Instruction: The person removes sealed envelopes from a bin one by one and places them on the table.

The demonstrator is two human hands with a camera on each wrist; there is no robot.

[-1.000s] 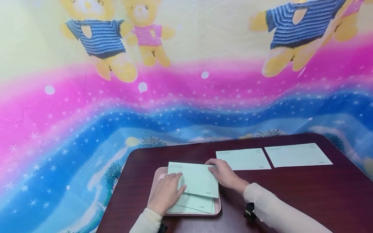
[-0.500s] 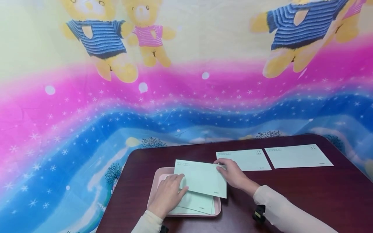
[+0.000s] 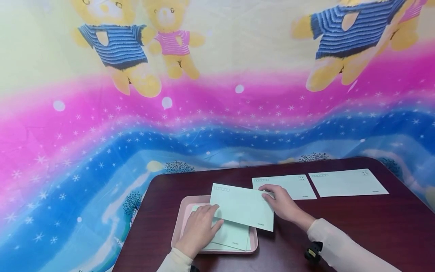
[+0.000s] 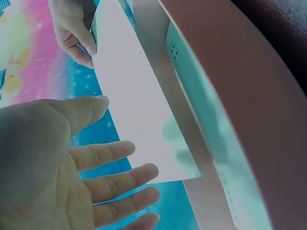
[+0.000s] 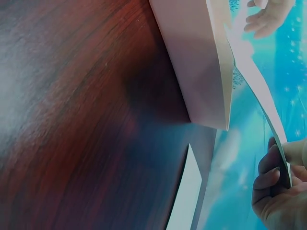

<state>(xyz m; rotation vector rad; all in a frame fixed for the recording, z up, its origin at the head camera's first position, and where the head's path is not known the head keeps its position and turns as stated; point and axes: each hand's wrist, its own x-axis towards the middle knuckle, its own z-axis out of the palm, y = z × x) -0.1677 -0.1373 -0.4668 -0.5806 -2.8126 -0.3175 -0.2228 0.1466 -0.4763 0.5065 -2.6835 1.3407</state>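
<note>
A pale green envelope [image 3: 242,207] slants above the right part of a pink tray [image 3: 179,217]. My right hand [image 3: 283,204] pinches its right edge, thumb on one face and fingers behind, as the right wrist view shows. My left hand [image 3: 200,228] hovers over the tray by the envelope's left end. Its fingers [image 4: 120,186] are spread and fairly straight, with a gap visible before the envelope in the left wrist view. More pale green envelopes [image 3: 231,235] lie in the tray, partly covered by the lifted one and the left hand.
Two envelopes lie flat in a row at the table's back: one [image 3: 292,187] partly behind my right hand, another [image 3: 348,184] farther right. The dark wooden table [image 3: 360,226] ends near a patterned cloth backdrop [image 3: 217,113].
My right hand has moved rightward with the pinched envelope, which has slid away from the tray's left side and uncovered more below. My left hand has shifted only slightly right.
</note>
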